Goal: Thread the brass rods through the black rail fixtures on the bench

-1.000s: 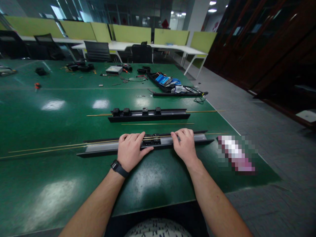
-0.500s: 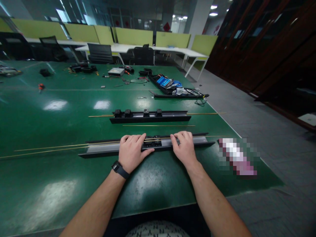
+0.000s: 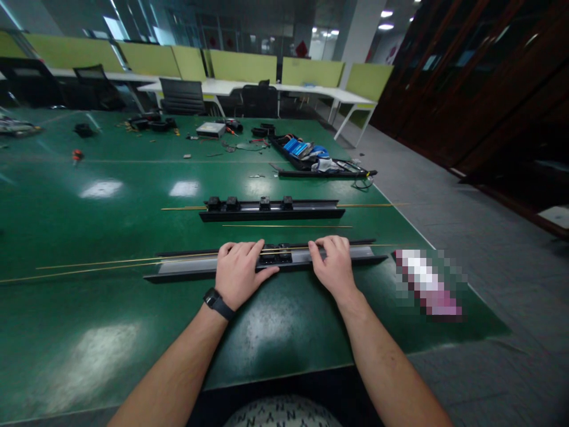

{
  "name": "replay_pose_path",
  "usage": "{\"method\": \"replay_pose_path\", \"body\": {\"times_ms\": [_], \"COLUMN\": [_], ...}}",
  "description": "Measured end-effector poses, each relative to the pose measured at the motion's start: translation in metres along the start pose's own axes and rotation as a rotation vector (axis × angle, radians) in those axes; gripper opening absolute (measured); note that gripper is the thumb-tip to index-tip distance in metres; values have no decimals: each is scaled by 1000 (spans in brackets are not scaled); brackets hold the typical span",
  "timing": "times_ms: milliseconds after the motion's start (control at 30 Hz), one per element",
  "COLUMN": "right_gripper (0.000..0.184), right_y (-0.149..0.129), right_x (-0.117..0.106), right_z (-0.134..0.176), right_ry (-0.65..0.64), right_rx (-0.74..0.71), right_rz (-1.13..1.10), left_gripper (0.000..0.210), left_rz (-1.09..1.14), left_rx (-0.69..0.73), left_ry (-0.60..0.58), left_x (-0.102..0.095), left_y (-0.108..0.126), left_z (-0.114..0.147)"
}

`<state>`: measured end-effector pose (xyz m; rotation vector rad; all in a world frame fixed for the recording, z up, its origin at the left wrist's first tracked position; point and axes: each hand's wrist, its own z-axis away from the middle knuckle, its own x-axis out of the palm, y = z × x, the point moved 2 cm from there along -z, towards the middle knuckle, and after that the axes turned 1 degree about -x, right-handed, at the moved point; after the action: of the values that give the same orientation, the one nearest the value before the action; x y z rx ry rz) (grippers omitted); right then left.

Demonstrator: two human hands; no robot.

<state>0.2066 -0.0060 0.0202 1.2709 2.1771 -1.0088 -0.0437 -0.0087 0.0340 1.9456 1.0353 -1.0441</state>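
Note:
A long black channel (image 3: pixel 178 270) with a light grey inner floor lies across the green table in front of me. Two small black blocks (image 3: pixel 276 254) sit inside it between my hands. Thin brass-coloured rods (image 3: pixel 111 263) run along the channel, over or through the blocks, and stick out past its left end. My left hand (image 3: pixel 237 270) grips the channel just left of the blocks, its fingers over the far side and thumb along the near edge. Right of the blocks, my right hand (image 3: pixel 333 264) pinches at a rod; its fingertips are partly hidden.
Behind lies a second black channel (image 3: pixel 271 214) with several black blocks and rods. A single loose rod (image 3: pixel 287 226) rests between the channels. Farther back are a black tray (image 3: pixel 293 155) with blue items and scattered parts. A blurred pink-white item (image 3: pixel 427 281) lies right.
The left tip of one rod has slid a little to the right. Both hands keep nearly the same places on the channel; the whole view shifts very slightly.

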Motion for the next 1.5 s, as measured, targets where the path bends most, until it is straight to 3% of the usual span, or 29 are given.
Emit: {"method": "replay_pose_path", "body": {"times_ms": [1500], "right_gripper": [24], "right_y": [2], "right_x": [-1], "right_z": [1], "right_ry": [14], "right_rx": [48], "right_rz": [26], "left_gripper": [63], "left_rz": [-18], "left_rx": [13], "left_ry": [17], "left_x": [2], "left_y": [-1], "left_z": [1]}}
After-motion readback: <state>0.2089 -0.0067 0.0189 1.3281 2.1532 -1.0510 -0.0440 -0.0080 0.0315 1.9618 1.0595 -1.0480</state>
